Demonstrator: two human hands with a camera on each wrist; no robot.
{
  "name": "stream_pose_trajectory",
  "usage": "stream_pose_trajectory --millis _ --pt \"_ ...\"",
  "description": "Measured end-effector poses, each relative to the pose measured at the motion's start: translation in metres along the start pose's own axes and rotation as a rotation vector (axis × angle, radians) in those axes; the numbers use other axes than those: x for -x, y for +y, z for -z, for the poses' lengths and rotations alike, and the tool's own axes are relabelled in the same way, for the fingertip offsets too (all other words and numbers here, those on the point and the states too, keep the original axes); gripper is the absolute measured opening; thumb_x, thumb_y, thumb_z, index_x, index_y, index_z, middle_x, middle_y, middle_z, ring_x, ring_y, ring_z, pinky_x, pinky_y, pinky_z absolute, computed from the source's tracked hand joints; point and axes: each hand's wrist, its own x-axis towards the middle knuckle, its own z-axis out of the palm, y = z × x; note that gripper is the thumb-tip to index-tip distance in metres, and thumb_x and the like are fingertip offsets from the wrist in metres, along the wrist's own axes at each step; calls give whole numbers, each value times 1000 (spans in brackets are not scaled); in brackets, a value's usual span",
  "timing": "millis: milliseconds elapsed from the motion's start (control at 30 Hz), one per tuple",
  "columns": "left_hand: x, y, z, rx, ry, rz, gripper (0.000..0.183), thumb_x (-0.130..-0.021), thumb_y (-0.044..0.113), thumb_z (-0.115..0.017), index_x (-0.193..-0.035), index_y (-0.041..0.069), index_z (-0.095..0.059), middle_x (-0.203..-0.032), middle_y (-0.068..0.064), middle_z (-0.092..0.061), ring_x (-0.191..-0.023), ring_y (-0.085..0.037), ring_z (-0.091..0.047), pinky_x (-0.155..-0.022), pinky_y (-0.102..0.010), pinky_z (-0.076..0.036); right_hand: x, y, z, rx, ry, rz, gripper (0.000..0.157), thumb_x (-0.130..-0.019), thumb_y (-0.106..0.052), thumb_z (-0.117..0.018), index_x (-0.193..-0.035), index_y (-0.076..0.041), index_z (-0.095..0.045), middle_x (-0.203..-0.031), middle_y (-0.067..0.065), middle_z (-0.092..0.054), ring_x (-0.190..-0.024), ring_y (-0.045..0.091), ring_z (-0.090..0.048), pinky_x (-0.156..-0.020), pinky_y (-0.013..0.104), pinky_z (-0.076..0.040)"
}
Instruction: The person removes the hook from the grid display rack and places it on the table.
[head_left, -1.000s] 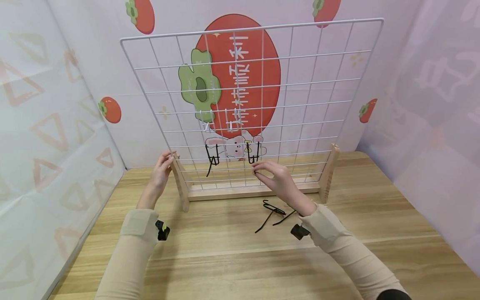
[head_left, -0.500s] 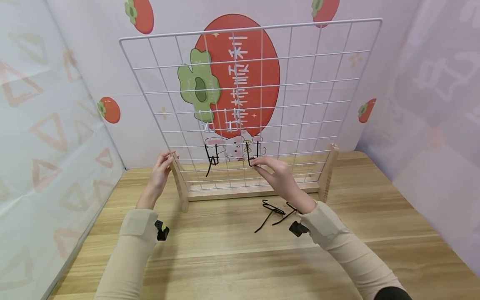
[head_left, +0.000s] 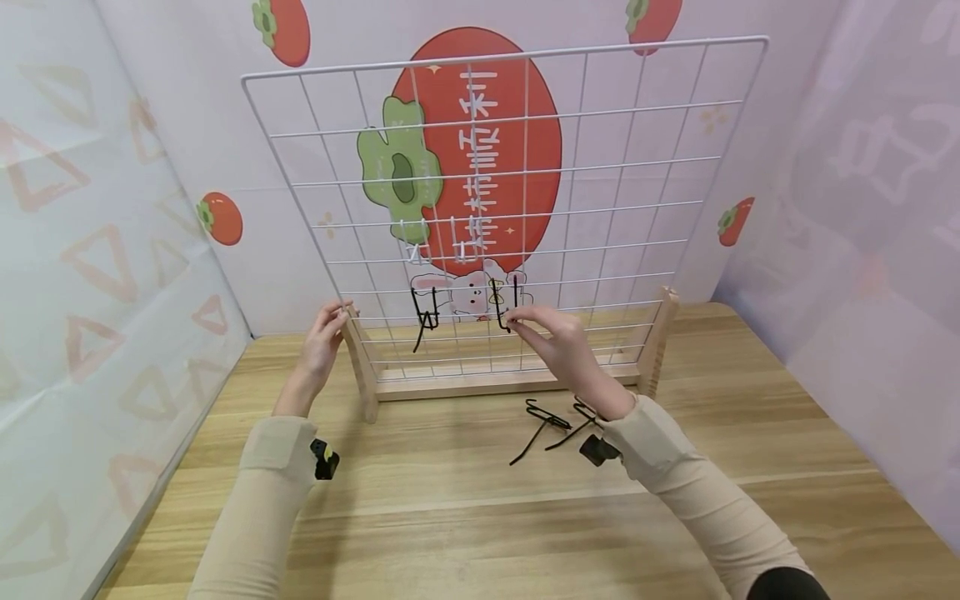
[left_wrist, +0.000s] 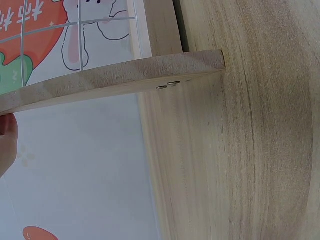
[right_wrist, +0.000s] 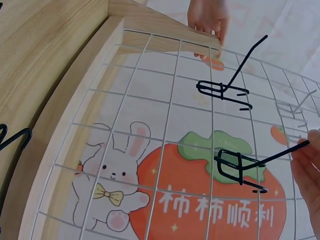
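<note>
The head camera looks forward and down from in front of the white wire grid panel (head_left: 572, 169), framing it whole. The left-wrist camera, close by the panel's left wooden upright (head_left: 362, 367), faces past it, tipped sideways. The right-wrist camera, also tipped, faces the panel closely; all three share that upright.

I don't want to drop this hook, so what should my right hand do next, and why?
Probably ease the black hook down onto the grid: your right hand pinches it, its upper ends stand just above a wire, and the neighboring hook hangs at that wire.
</note>
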Motion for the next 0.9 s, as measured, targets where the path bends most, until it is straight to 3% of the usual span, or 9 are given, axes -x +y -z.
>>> stream_pose_trajectory --millis 267,900 --pt "0 0 0 -7 -5 2 16 -96 13 -35 -107 16 -46 -97 5 -52 -108 -18 -40 -96 -27 -23 -3 -4 4 -6 11 17 22 -69 14 -66 -89 5 -64 -87 14 -66 -81 23 -62 -76 25 -48" --pt "0 0 0 -6 -5 1 18 -96 11 -33 -108 15 -46 -100 5 -52 -103 -11 -42 -94 -24 -24 0 -17 10 -47 1 81 25 -67 16 -65 -89 4 -63 -84 15 -65 -80 23 -62 -75 23 -48"
